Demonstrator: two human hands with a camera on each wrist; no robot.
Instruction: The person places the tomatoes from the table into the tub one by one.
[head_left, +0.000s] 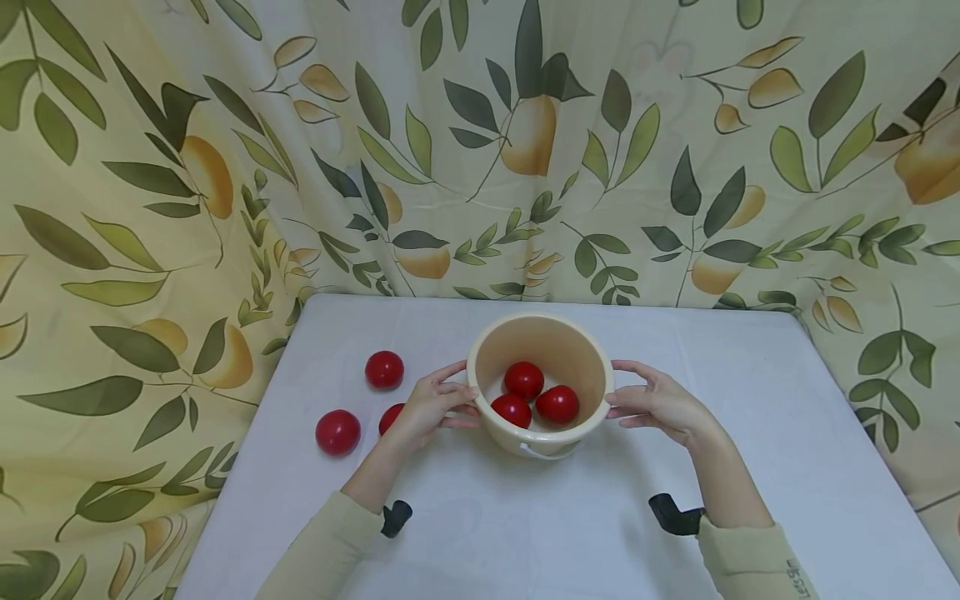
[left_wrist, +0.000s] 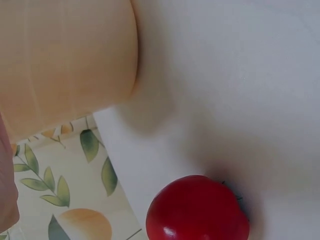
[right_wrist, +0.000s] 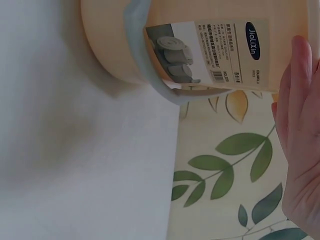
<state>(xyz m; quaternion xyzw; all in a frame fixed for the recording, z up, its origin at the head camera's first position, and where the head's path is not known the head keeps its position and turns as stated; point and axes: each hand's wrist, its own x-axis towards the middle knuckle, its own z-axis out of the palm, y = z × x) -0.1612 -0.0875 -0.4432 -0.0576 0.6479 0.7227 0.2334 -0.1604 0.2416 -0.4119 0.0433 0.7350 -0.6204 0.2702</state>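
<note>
A cream plastic bucket stands upright between both hands, with three red tomatoes inside. My left hand touches its left side at the rim with extended fingers. On the opposite side, fingertips of my right hand rest against the rim; the right wrist view shows a straight finger there. The pale handle hangs down the near side, beside a printed label. Whether the bucket's base touches the table cannot be made out.
Left of the bucket lie three more tomatoes: one farther back, one nearer the left edge, and one partly hidden by my left hand. A white cloth covers the table. A leaf-patterned curtain hangs behind it.
</note>
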